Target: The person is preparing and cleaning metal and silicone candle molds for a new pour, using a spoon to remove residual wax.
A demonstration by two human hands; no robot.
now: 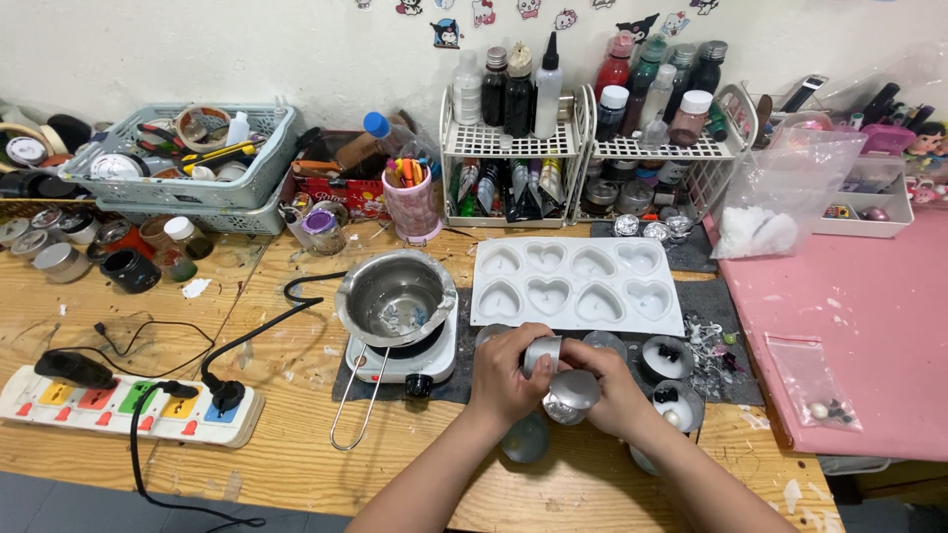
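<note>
Both hands grasp small silver tins — left hand [506,380] one [541,353] tilted on edge, right hand [614,395] a lidded tin [572,395] just below it.

The heart-shaped mould tray [577,284] lies at twelve o'clock from the hands. At its nine o'clock a melting pot [395,296] sits on a small hot plate [400,361]. The power strip [128,405] lies at nine o'clock from the hot plate. Two wire bottle racks [592,148] stand behind the tray, a basket [188,158] at their nine o'clock.
</note>
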